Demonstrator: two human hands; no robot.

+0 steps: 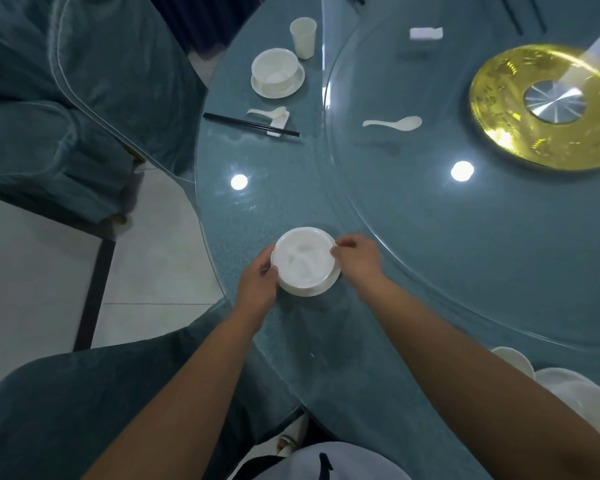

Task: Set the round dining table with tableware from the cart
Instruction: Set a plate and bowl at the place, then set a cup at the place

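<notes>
A white bowl (303,258) sits on a white saucer (328,284) near the edge of the round table (291,188), right in front of the person. The left hand (257,287) grips the bowl's left rim, fingers curled around its side. The right hand (355,259) pinches the rim on the opposite side with bent fingertips. Both forearms reach in from the bottom of the view.

Farther along the table edge is a finished place setting: another bowl on a saucer (278,72), a white cup (303,38) just beyond it, and nearer the person a pair of black chopsticks (250,124) lying across a small white rest (278,125), with a white spoon (267,113) propped on the same rest.

To the right, a glass turntable (465,220) covers the middle of the table. On it lie a loose white spoon (394,123) and a small white block (426,33), with a gold disc (499,126) at its hub. More white dishes (568,389) show at the lower right edge, partly hidden by the right arm. Blue-covered chairs (66,98) stand to the left on pale floor tiles.
</notes>
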